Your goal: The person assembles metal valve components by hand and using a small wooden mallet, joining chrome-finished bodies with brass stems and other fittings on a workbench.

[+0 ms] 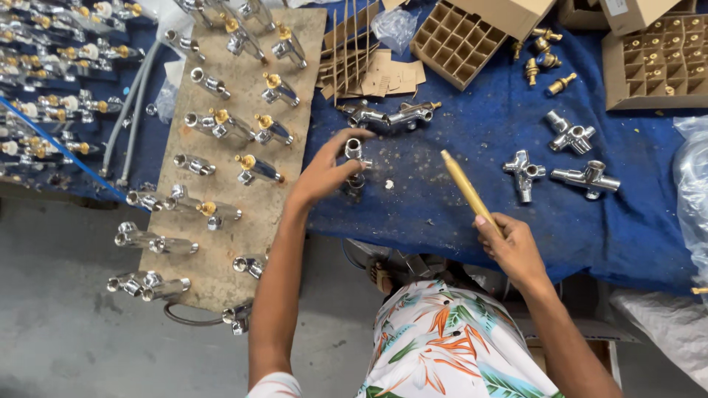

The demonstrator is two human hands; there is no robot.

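My left hand (324,173) grips a chrome valve body (355,151) standing upright on the blue cloth (457,147). My right hand (512,247) holds a long yellow rod (464,186) by its lower end, the rod pointing up and left, apart from the valve body. Two more chrome valve bodies (387,116) lie just beyond my left hand. Three chrome bodies (568,158) rest on the cloth to the right.
A board (243,191) at left carries several chrome valves with brass fittings. Divided cardboard boxes (457,40) (656,66) stand at the back, with loose brass parts (542,63) between them. Cardboard dividers (361,63) lie near the board. Plastic bags (693,184) sit at the right edge.
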